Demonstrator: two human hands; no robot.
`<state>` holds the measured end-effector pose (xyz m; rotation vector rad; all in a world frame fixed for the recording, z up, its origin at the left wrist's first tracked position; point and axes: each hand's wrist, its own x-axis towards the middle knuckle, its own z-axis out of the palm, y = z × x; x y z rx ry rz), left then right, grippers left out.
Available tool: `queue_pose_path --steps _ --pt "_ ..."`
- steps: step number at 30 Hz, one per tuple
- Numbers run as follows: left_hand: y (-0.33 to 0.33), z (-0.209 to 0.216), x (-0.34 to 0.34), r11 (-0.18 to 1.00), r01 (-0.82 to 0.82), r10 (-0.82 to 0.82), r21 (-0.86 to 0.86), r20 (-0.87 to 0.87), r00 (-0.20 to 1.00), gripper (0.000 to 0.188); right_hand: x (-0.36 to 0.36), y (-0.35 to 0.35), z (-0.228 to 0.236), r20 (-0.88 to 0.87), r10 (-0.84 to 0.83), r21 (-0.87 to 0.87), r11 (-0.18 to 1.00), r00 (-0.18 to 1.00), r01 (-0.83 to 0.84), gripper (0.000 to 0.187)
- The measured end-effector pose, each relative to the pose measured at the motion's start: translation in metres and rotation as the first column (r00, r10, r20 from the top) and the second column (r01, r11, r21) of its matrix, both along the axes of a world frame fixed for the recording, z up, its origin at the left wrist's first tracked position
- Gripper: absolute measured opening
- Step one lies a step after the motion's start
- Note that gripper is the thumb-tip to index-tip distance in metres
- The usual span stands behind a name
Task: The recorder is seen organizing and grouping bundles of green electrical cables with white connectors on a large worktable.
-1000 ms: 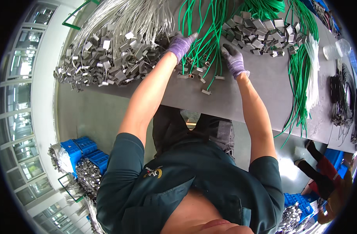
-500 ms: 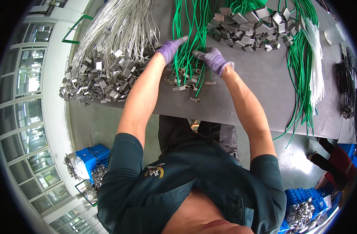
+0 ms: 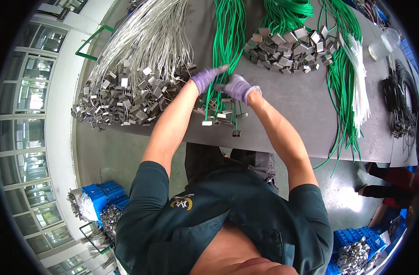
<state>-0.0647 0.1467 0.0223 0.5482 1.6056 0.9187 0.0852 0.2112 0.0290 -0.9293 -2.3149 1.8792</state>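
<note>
My left hand [image 3: 209,79], in a purple glove, reaches across a bundle of green cables [image 3: 228,39], its fingers pressed around the strands. My right hand [image 3: 237,88], gloved the same way, closes on the bundle from the other side, slightly nearer me. Between the hands the cables are squeezed narrow; the fingertips are partly hidden. Below them hang the cables' small metal connectors [image 3: 222,114], spread unevenly near the table's front edge. Close to my left wrist lies a heap of grey metal connectors [image 3: 127,98] on clear-silver cables [image 3: 143,39].
On the grey table [image 3: 292,110], a stack of green cables with metal ends [image 3: 289,48] lies to the right. Further right are white ties [image 3: 359,89], a clear plastic cup [image 3: 384,44] and black cables [image 3: 398,101]. Blue crates [image 3: 351,243] and another person's legs [image 3: 379,181] appear below.
My hands have come closer together and the green cables between them are drawn into a narrower bundle. The whole view has shifted slightly, with the table lower in it.
</note>
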Motion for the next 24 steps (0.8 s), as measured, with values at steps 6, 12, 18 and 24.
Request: queue_pose_path --steps 6,12,18,24 --pt "-0.016 -0.011 -0.009 0.991 -0.113 0.104 0.076 0.114 0.988 0.049 -0.007 -0.033 0.059 0.138 0.135 0.324 0.93 0.981 -0.174 0.045" --pt "-0.023 -0.008 -0.018 0.99 -0.084 0.114 -0.118 0.284 0.952 0.041 -0.007 -0.07 0.088 0.2 0.076 0.54 0.823 0.977 -0.175 0.043" --pt "-0.067 0.024 -0.005 0.999 -0.044 0.049 0.022 -0.342 0.938 0.02 -0.001 -0.078 0.044 -0.004 0.235 0.472 0.857 0.972 -0.206 0.041" --pt "-0.145 0.081 0.008 0.985 0.144 -0.073 0.09 -0.541 0.838 0.026 0.013 -0.062 0.047 -0.254 -0.244 -0.342 0.928 0.936 0.149 0.049"
